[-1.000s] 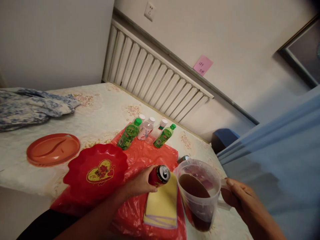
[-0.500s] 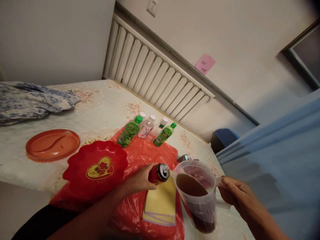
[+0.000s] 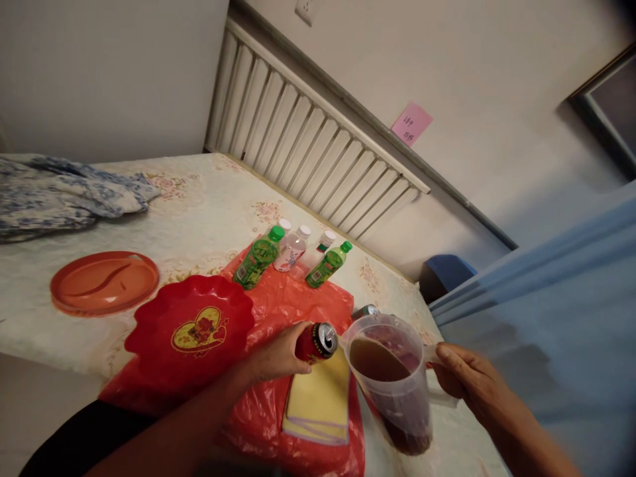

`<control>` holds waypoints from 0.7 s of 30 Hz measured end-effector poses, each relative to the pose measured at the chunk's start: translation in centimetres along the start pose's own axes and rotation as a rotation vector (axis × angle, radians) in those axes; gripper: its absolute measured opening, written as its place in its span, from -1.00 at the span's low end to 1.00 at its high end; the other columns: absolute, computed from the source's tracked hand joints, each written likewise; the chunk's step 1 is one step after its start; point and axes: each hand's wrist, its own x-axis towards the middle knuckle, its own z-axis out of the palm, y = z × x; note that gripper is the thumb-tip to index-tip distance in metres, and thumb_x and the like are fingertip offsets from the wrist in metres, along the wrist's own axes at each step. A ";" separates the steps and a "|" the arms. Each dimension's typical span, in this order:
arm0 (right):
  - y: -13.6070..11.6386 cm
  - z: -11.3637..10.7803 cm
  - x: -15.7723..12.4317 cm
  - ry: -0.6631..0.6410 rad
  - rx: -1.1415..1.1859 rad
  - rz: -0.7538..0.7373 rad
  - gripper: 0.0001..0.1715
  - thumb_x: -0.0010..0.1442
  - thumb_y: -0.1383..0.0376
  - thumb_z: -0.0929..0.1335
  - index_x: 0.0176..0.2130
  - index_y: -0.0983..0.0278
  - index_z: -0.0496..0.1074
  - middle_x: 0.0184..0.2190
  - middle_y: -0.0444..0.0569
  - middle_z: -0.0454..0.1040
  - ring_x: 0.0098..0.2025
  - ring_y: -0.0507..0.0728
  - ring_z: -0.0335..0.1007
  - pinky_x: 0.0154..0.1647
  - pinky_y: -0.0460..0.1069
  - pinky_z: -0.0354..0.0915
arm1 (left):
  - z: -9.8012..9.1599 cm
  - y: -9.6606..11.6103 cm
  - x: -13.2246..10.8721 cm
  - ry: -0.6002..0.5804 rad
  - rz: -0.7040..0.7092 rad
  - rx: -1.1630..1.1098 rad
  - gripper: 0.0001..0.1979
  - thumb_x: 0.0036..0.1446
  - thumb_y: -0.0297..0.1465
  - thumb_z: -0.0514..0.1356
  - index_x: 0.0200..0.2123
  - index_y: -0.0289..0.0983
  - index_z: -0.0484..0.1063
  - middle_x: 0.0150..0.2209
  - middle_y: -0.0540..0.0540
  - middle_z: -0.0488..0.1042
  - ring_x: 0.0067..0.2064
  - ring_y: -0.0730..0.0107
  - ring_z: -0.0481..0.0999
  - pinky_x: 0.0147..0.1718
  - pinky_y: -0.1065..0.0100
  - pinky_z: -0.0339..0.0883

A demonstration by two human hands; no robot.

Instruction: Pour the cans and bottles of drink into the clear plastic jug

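In my left hand [image 3: 283, 354] is a red drink can [image 3: 312, 344] with its tab opened, tilted toward the right. My right hand [image 3: 464, 374] grips the handle of a clear plastic measuring jug [image 3: 405, 411], which leans so its spout points at the can. Dark brown liquid [image 3: 377, 361] fills part of the jug and lies slanted, close to the spout. Spout and can top sit side by side; whether they touch I cannot tell. Beneath the can lies a folded yellow cloth [image 3: 318, 404] on a red plastic bag [image 3: 258, 414].
A red scalloped tray [image 3: 154, 338] and an orange oval plate [image 3: 106, 285] lie to the left. Green-capped bottles [image 3: 258, 258] and white-capped bottles [image 3: 291, 252] stand behind. Another can [image 3: 365, 311] is partly hidden by the jug. Crumpled patterned fabric [image 3: 64, 199] lies far left.
The jug has tipped slightly more toward the can, its base swinging a little to the right. The can stays almost in place in my left hand. The view has shifted slightly.
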 end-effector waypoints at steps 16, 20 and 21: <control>-2.7 0.9 0.0 -0.012 -0.093 0.026 -0.28 0.08 -0.33 0.24 -0.59 0.22 0.16 -0.65 -0.25 -0.06 -0.58 -0.02 -0.20 -0.58 -0.08 -0.15 | -0.1 0.1 0.0 -0.012 -0.006 -0.005 -0.23 -0.26 -0.55 0.35 0.12 -0.17 0.31 0.11 -0.04 0.44 0.11 0.11 0.41 0.06 0.27 0.29; -3.0 1.0 0.0 -0.014 -0.103 0.032 -0.28 0.06 -0.34 0.24 -0.60 0.22 0.14 -0.66 -0.25 -0.07 -0.58 -0.02 -0.21 -0.57 -0.07 -0.14 | -0.1 0.2 -0.1 -0.013 -0.004 -0.005 -0.24 -0.26 -0.54 0.34 0.11 -0.18 0.32 0.12 -0.05 0.44 0.11 0.10 0.41 0.08 0.25 0.28; -3.1 1.0 0.0 -0.012 -0.102 0.029 -0.28 0.06 -0.34 0.24 -0.60 0.22 0.14 -0.66 -0.25 -0.07 -0.58 -0.02 -0.22 -0.57 -0.07 -0.14 | -0.1 0.2 -0.1 -0.010 -0.004 0.000 -0.24 -0.27 -0.54 0.35 0.10 -0.17 0.32 0.12 -0.05 0.44 0.11 0.10 0.41 0.08 0.25 0.28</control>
